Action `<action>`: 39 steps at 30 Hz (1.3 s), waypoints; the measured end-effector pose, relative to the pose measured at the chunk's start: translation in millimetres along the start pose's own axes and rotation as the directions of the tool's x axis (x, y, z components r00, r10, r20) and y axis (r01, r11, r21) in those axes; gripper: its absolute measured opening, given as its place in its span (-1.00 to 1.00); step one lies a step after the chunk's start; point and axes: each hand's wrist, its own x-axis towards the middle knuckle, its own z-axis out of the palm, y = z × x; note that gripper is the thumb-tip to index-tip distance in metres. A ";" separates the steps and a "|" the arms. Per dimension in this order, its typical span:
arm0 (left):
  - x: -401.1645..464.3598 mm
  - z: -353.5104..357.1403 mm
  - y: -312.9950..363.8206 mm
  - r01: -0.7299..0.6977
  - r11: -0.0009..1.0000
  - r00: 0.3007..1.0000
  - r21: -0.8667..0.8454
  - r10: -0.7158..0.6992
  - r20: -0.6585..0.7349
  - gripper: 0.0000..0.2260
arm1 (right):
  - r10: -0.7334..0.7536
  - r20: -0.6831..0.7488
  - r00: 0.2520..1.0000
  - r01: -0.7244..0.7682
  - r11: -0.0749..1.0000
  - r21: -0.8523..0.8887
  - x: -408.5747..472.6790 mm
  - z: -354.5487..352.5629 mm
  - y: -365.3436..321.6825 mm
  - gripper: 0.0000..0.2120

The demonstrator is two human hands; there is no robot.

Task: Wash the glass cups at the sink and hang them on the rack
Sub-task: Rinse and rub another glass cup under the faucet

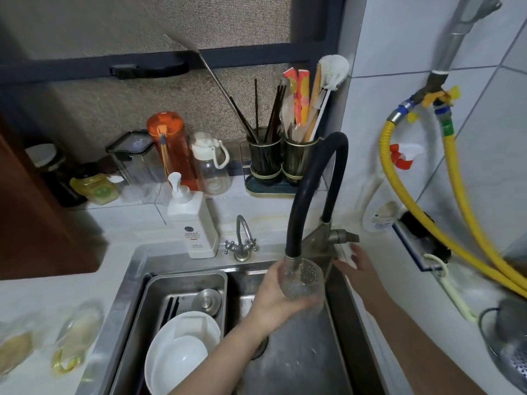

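My left hand [272,297] grips a textured clear glass cup [303,280] over the steel sink [308,352], holding it up around the spout of the black gooseneck faucet [310,192]. The spout's metal end sits inside the cup's mouth. My right hand [358,262] reaches to the faucet's base at the sink's right rim, fingers resting on a white lever or handle [346,252] there. Two more glass cups [77,340] lie blurred on the counter at the far left. No rack is plainly in view.
A steel tray [185,283] in the sink's left half holds white bowls [182,352]. A soap pump bottle [194,223] and a small tap [242,240] stand behind the sink. Bottles, jars and utensil holders [282,161] line the back. Yellow hoses [456,209] and a colander [510,346] are at right.
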 end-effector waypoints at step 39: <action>-79.7 -72.5 -47.9 0.226 0.926 0.973 -0.303 -0.200 0.112 -0.28 | 0.017 0.132 0.991 -0.039 0.985 0.166 -187.4 101.3 -3.8 -0.60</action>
